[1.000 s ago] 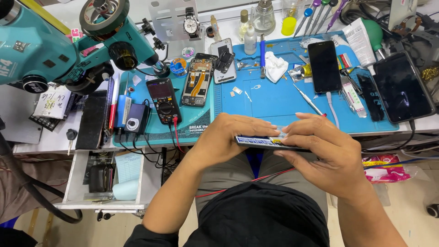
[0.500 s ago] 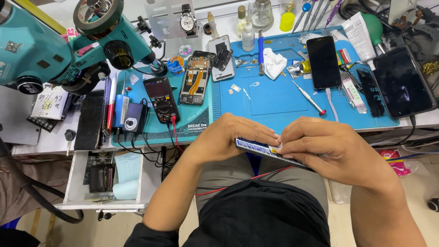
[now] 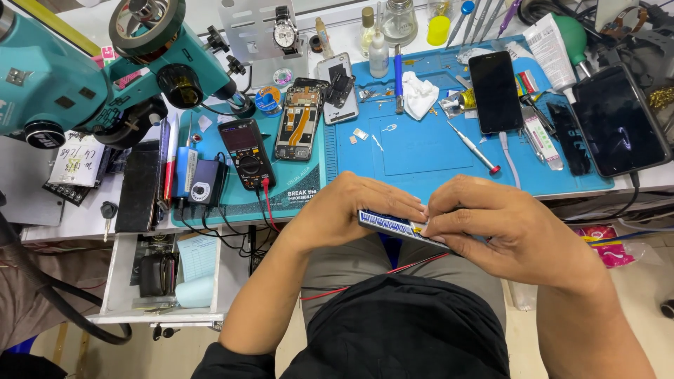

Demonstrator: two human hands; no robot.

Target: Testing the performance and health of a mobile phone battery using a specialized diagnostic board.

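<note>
Left hand curled shut around one end of a flat blue-and-white strip, fingers folded over its top edge. Right hand closed on the other end, fingertips pinching the edge. Strip held level between the 2 hands, above the lap, just in front of the blue work mat. On the mat: an opened phone, a black multimeter with a red lead, a white cloth, a screwdriver, a dark phone. Teal microscope at far left, open drawer below.
</note>
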